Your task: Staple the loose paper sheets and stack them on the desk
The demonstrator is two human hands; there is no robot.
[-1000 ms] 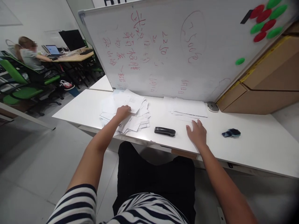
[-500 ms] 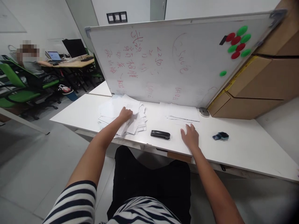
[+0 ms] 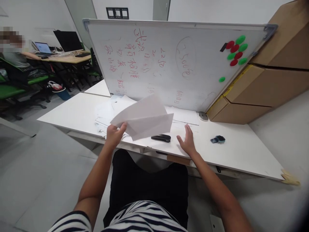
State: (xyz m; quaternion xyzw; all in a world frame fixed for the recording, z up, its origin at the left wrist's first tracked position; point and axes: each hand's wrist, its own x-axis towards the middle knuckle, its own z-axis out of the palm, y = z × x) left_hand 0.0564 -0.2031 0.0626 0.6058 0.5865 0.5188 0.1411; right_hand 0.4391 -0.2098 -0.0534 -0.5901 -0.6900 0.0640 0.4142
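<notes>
A sheet of white paper (image 3: 147, 116) is pinched at its lower left corner by my left hand (image 3: 115, 135), thumb on top. It is lifted and tilted, so it covers part of the loose paper pile (image 3: 103, 112) behind it; whether it is one sheet or more I cannot tell. My right hand (image 3: 187, 141) is held with fingers stretched and thumb apart, holding nothing, just in front of a neater stack of paper (image 3: 185, 116). Between my hands a black stapler (image 3: 161, 138) lies on the white table (image 3: 231, 158).
A whiteboard (image 3: 149, 61) with red writing and round magnets (image 3: 234, 55) stands along the table's back. Cardboard boxes (image 3: 256, 83) are stacked at the right. A dark watch-like item (image 3: 218, 139) lies right of my right hand. A person (image 3: 14, 54) sits at a desk far left.
My left hand has picked up the paper from the left pile and drawn it toward me. My right hand has lifted slightly, its fingers now more upright. The view has shifted a little.
</notes>
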